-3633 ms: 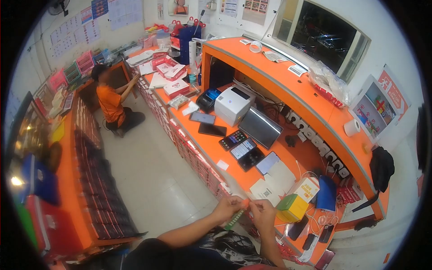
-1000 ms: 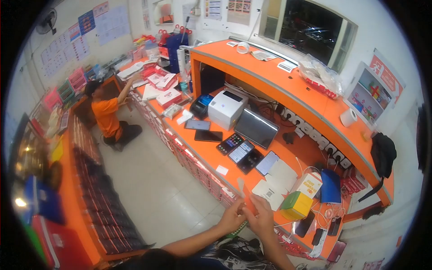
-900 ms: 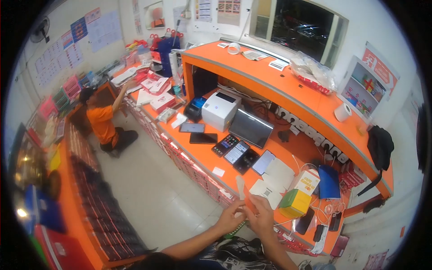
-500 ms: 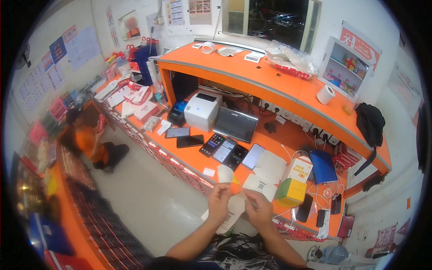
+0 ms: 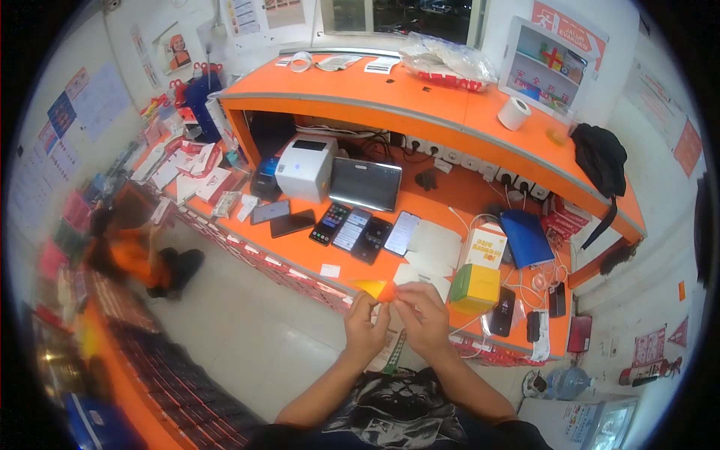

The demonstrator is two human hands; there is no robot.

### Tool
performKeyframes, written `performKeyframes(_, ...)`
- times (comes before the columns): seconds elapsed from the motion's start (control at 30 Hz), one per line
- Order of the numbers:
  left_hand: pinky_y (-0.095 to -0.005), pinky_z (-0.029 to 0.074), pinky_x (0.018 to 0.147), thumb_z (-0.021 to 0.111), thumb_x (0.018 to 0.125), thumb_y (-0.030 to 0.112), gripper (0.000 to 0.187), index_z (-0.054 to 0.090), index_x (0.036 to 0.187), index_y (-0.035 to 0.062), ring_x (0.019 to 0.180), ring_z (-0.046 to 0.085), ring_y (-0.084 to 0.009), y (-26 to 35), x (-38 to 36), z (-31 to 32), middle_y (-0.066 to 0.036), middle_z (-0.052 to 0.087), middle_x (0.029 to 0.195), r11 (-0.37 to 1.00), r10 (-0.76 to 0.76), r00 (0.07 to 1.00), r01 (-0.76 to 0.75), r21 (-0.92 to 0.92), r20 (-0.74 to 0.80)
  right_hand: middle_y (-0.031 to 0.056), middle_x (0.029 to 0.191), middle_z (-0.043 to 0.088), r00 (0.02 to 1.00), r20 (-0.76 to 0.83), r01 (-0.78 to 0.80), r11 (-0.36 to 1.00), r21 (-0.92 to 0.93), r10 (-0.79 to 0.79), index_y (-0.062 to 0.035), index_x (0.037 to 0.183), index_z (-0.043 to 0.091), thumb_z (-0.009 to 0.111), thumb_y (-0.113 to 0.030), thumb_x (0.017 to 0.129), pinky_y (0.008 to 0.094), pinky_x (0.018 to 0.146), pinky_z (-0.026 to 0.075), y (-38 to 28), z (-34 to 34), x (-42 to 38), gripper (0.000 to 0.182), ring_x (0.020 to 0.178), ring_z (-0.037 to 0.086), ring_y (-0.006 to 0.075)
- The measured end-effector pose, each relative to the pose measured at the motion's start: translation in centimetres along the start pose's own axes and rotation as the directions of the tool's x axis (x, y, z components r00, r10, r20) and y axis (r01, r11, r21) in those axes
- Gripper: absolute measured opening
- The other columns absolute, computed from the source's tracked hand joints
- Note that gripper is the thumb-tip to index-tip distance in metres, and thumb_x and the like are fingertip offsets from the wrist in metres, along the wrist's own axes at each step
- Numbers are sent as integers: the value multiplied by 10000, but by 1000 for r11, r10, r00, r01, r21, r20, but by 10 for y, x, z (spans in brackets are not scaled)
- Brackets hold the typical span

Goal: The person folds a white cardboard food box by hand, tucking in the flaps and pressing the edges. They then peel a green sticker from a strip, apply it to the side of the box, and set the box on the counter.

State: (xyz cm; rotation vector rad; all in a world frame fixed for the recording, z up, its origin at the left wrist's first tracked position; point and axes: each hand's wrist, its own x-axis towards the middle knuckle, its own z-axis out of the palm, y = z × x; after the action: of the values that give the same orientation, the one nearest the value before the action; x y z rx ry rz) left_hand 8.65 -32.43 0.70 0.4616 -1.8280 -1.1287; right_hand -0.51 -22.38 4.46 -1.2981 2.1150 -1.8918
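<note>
My left hand [image 5: 365, 330] and my right hand [image 5: 422, 315] meet over the desk's front edge. Between their fingertips is a small orange and yellow piece [image 5: 384, 290], its yellow part pointing left; both hands pinch it. Under the hands a long printed paper [image 5: 387, 349] hangs near my lap, partly hidden by them. To the right of my right hand stands a yellow and green box [image 5: 475, 288]. White sheets [image 5: 431, 250] lie just beyond the hands, and a small white card [image 5: 330, 270] lies to their upper left.
On the orange desk are several phones [image 5: 359, 230], a laptop [image 5: 365, 184], a white printer [image 5: 307, 168] and a blue folder [image 5: 526, 238]. A raised shelf [image 5: 420, 102] runs behind. A person in orange [image 5: 131, 255] crouches at the left. Cables lie at the right.
The view has shifted, and the desk items appear further left. My hands have come closer together around the orange and yellow piece, whose yellow part now points left.
</note>
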Motion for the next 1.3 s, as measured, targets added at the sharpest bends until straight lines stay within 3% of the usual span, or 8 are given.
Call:
performKeyframes(0.37,-334,426,649,646,920,-1,119,535,883,-19,720,538,-254,8,16,-6,-141,521,797,996,-29,990,40,-76,137,120,1042,659,996,13,91,996,-13,-91,29,967,707,736,-6,861,333,795,512,-9,-17,16,116,949,632,255)
performKeyframes(0.47,-269,481,765,651,942,-31,93,560,955,-23,845,580,-132,10,16,-5,-82,591,946,922,-124,977,178,-344,175,117,1022,650,994,35,104,994,-38,-102,28,972,708,730,9,854,333,782,506,-16,-22,22,121,933,625,251)
performKeyframes(0.67,-310,518,934,655,946,-45,169,598,1104,-25,1054,637,-149,20,18,-2,-84,623,1100,708,-197,968,251,-661,157,114,1006,643,992,49,120,993,-5,-120,26,967,694,731,15,849,333,787,505,-18,-21,25,124,934,626,246)
performKeyframes(0.83,-309,512,937,632,964,-26,161,593,1121,-27,1036,630,-144,22,19,-6,-99,639,1110,719,-222,948,318,-618,229,110,1012,644,998,6,69,997,24,-69,18,961,679,729,14,856,333,795,507,-13,-17,26,117,933,628,240)
performKeyframes(1.0,-302,497,937,572,1005,29,151,592,1139,-38,1038,611,-140,31,29,-9,-98,632,1134,658,-271,934,356,-663,233,117,1013,655,958,54,287,951,-111,-283,7,948,673,759,36,809,336,779,530,-12,-12,27,166,903,637,247)
performKeyframes(1.03,-300,492,936,558,1012,40,163,589,1153,-36,1043,606,-138,23,28,-11,-96,630,1142,786,-241,946,322,-528,217,117,1013,655,957,57,288,952,-106,-283,7,948,673,759,36,809,336,779,530,-12,-11,25,166,903,637,247)
performKeyframes(1.13,-287,487,922,549,1020,56,179,578,1177,-25,1047,600,-133,24,30,-10,-94,628,1153,831,-270,947,320,-456,173,114,1004,664,994,-26,103,993,51,-102,1,939,668,765,50,777,350,747,537,-10,-9,22,195,887,652,262)
performKeyframes(1.3,-266,491,880,574,1014,45,195,554,1201,-5,1040,604,-124,28,37,-15,-89,632,1148,706,-330,922,384,-595,203,126,981,669,897,130,438,889,-131,-423,-2,933,668,744,67,790,333,703,552,-2,-13,31,176,871,666,270)
